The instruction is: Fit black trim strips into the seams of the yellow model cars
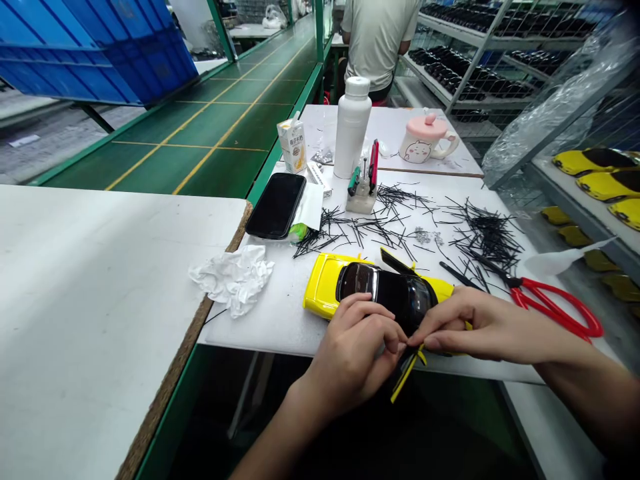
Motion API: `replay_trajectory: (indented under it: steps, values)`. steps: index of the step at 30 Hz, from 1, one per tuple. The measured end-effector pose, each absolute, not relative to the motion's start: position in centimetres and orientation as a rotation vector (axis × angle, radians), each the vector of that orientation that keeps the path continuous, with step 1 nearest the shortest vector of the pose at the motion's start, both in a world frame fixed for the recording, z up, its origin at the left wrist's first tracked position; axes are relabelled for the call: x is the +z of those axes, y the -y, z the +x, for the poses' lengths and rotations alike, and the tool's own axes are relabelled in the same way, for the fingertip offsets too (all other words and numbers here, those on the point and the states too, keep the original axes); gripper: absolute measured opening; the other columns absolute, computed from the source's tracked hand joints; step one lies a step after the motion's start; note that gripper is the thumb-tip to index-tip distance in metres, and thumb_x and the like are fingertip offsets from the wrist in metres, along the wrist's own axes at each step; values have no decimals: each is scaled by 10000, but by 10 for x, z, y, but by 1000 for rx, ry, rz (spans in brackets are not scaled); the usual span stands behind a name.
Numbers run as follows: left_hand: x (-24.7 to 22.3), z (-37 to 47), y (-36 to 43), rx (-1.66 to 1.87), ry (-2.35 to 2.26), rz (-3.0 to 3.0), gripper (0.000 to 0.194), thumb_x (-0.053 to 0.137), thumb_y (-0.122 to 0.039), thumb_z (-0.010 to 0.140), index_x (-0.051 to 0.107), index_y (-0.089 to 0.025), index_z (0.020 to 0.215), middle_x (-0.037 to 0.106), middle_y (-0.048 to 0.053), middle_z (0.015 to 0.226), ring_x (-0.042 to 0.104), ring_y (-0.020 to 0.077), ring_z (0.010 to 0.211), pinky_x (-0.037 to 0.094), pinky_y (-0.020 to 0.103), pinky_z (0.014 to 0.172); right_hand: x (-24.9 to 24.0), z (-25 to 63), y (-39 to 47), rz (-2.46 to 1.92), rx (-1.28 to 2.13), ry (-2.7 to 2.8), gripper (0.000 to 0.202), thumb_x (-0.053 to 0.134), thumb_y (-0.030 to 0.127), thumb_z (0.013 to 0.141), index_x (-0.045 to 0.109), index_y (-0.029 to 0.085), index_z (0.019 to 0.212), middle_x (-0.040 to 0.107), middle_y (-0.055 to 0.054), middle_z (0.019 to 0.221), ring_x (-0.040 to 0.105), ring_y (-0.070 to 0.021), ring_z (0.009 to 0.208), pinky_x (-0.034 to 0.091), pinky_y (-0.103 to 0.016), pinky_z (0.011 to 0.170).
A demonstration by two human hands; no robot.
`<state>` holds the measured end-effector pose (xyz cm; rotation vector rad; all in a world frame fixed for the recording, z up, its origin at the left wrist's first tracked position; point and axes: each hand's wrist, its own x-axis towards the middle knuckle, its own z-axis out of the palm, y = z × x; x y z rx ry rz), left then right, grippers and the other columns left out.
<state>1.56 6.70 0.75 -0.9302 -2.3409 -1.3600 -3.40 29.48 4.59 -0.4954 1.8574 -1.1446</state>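
Note:
A yellow model car with a black roof lies on the white tabletop, its far door swung out. The near door also stands open and juts past the table edge. My left hand rests against the car's near side, thumb and forefinger pinched by the door opening. From the right, my right hand reaches over the car, its fingers pinched at the same spot. The fingertips of both hands almost meet, and whatever is between them is too small to make out.
Loose black strips lie scattered behind the car. Red-handled scissors are at the right. Crumpled tissue, a phone, a white bottle, a pen holder and a lidded mug stand around. Ahead, a person sits.

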Motion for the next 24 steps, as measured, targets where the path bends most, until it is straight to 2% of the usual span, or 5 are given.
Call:
replay_trajectory:
  steps: [11,14,18,21,24]
  values:
    - [6,10,-66,-1242,2370,-912,303,577,-12,829,369,-227,780,717,-49,796,648,142,873,461,406,1000,48,-19,-287,-815,-1274,-2162,264,577,311,935,769,149,1015,482,51,514,344,-39,446,268,-160,446]
    - [7,10,-67,-1219,2380,-880,316,555,-12,839,336,-227,765,706,-46,788,646,138,858,470,395,982,44,-9,-307,-912,-1216,-2477,259,505,261,979,723,195,1102,704,-22,812,622,-92,698,458,-177,666]
    - [7,11,-68,-1250,2379,-762,323,549,-54,863,303,-231,752,688,-43,782,648,135,854,488,371,974,11,1,-377,-568,-620,-3237,310,429,306,993,643,169,1171,692,-124,1119,639,-253,1044,511,-392,877]
    - [4,12,-70,-1231,2374,-643,303,561,-90,872,321,-234,758,678,-38,774,651,148,852,489,397,997,-24,4,-431,-261,-121,-3465,381,429,384,957,637,141,1164,699,-135,964,658,-271,762,531,-395,669]
    - [1,14,-72,-1194,2404,-546,278,576,-124,877,346,-239,771,676,-28,775,659,176,869,491,455,1006,-40,8,-460,-274,-277,-3451,323,487,390,931,608,188,1153,713,-103,983,704,-265,778,550,-342,621]
